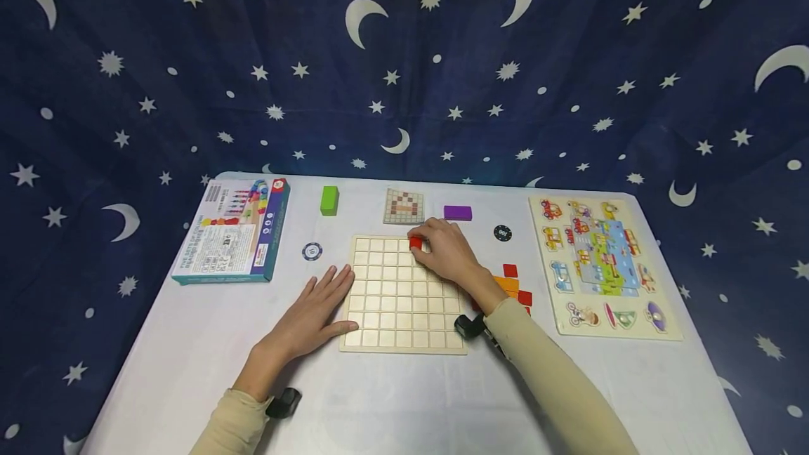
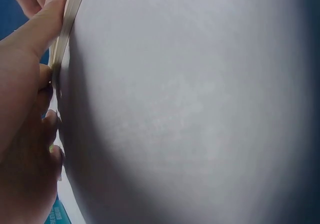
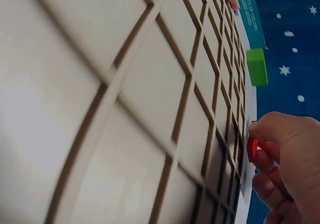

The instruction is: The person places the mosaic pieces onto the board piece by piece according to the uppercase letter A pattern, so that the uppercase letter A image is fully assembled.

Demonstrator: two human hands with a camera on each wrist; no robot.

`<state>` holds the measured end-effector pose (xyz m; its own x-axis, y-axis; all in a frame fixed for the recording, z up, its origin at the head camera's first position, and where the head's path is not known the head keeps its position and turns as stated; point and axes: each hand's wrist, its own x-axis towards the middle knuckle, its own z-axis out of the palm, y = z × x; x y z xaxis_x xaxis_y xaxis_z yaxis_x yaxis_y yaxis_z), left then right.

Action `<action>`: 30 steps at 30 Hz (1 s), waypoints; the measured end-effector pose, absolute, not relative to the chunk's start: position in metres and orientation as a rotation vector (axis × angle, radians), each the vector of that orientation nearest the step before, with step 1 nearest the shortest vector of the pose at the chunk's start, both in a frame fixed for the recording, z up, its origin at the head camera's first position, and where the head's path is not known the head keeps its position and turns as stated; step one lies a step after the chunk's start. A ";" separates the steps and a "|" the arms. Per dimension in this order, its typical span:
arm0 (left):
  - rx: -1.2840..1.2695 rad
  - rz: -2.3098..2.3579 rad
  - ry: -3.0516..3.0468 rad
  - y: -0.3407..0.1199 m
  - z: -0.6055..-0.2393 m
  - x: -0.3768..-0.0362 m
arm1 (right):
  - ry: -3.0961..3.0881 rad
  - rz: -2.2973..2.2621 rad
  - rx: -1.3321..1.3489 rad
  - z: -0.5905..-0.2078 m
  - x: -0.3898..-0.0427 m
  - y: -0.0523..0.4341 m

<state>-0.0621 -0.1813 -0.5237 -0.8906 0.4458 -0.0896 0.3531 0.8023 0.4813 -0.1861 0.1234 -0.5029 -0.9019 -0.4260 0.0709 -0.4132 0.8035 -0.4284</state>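
Note:
A pale wooden grid board (image 1: 402,293) lies in the middle of the white table. My right hand (image 1: 442,250) reaches over its far edge and pinches a small red square tile (image 1: 415,242) at the top row; the right wrist view shows the red tile (image 3: 253,149) between curled fingers (image 3: 280,149) above the board (image 3: 125,93). My left hand (image 1: 316,311) lies flat on the table with straight fingers, touching the board's left edge. In the left wrist view the fingers (image 2: 35,38) press against the board's edge (image 2: 67,23).
Red and orange tiles (image 1: 513,285) lie right of the board. A pattern card (image 1: 404,206), green block (image 1: 329,200), purple block (image 1: 457,213), two chips (image 1: 312,251) (image 1: 502,233), a game box (image 1: 234,230) and a vehicle puzzle (image 1: 600,262) ring the board.

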 end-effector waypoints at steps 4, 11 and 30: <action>0.617 0.703 2.788 -0.180 -0.523 -0.062 | 2.919 -0.699 -0.732 -0.507 -0.188 0.113; 0.602 0.724 2.786 -0.180 -0.523 -0.061 | 2.889 -0.722 -0.755 -0.511 -0.186 0.110; 0.593 0.737 2.789 -0.179 -0.522 -0.062 | 2.954 -0.752 -0.632 -0.497 -0.156 0.198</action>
